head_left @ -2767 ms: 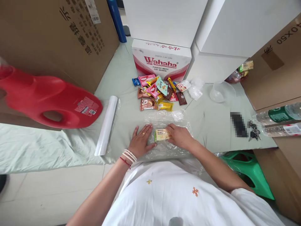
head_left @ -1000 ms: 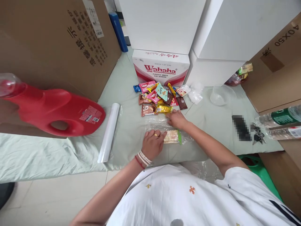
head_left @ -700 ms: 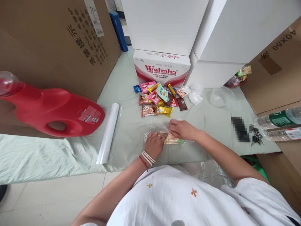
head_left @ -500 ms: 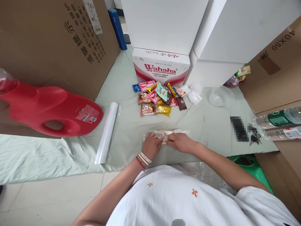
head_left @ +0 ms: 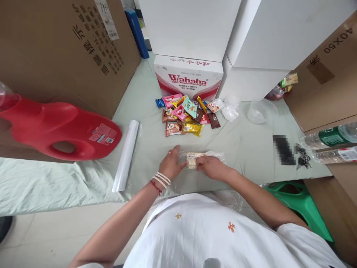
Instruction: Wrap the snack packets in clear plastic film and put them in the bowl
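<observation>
In front of my body lies a small beige packet (head_left: 192, 160) with printed lettering, partly covered in clear plastic film (head_left: 217, 154). My right hand (head_left: 213, 167) rests on its right half, fingers curled and pressed onto it. My left hand (head_left: 171, 162) is at the left end, with thumb and fingers apart beside the film; whether a fingertip touches it is hard to see. Beyond the hands is a heap of wrapped snacks (head_left: 182, 113) in pink, brown, yellow and blue. A roll of clear film (head_left: 126, 156) lies to the left.
A red detergent jug (head_left: 75, 130) lies at the left. At the back stand a Wahaha carton (head_left: 189, 80) and white boxes (head_left: 192, 28). Rightward are a clear plastic bowl (head_left: 257, 112), keys (head_left: 303, 158), plastic bottles (head_left: 333, 138) and a green stool (head_left: 304, 204) below the table edge.
My left hand has moved left off the packet and its fingers have spread, so more of the packet shows. My right hand has stayed on it, nearly in place.
</observation>
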A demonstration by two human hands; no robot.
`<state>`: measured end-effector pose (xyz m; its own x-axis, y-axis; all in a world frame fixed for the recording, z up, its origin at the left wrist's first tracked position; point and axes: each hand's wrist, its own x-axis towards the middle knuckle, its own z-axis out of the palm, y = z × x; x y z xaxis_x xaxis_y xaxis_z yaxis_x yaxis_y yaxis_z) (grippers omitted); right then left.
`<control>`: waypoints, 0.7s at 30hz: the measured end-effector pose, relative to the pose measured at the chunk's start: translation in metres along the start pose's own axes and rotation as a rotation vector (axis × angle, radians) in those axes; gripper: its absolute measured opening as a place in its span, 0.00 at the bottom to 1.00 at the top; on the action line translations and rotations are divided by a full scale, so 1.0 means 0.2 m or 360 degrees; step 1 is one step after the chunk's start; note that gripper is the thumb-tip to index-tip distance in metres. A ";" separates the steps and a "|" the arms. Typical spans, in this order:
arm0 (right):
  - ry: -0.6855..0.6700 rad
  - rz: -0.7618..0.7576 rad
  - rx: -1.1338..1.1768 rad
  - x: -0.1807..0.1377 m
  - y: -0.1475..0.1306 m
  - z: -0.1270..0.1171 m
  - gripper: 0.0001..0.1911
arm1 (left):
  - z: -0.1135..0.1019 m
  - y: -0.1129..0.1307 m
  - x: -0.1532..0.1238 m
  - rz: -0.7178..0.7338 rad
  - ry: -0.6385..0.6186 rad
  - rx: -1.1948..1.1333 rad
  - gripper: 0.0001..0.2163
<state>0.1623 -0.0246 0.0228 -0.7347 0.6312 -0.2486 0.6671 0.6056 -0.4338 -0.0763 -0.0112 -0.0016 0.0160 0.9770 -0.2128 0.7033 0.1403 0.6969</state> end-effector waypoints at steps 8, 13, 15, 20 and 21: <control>0.0168 -0.0149 0.0249 0.00 0.10 0.02 0.31 | -0.08 -0.02 -0.12 -0.0305 -0.0179 -0.0771 0.18; 0.0199 -0.0271 0.0438 0.02 0.07 0.01 0.25 | 0.15 0.17 -0.12 0.0213 -0.0107 -0.0266 0.11; 0.0234 -0.0312 0.0556 -0.01 0.10 -0.01 0.22 | 0.22 0.19 -0.14 0.0392 -0.0041 0.0139 0.15; 0.0675 0.0319 0.0379 -0.19 0.43 -0.09 0.21 | 0.22 0.16 -0.16 0.0476 -0.0169 0.0595 0.19; 0.0815 0.0600 0.0278 -0.24 0.50 -0.11 0.20 | 0.21 0.16 -0.16 0.0487 -0.0200 0.0621 0.20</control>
<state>0.2668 0.0174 0.0097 -0.2741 0.9616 0.0139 0.8056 0.2375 -0.5427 -0.0247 -0.0457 -0.0012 0.3311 0.9337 -0.1363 0.8656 -0.2430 0.4378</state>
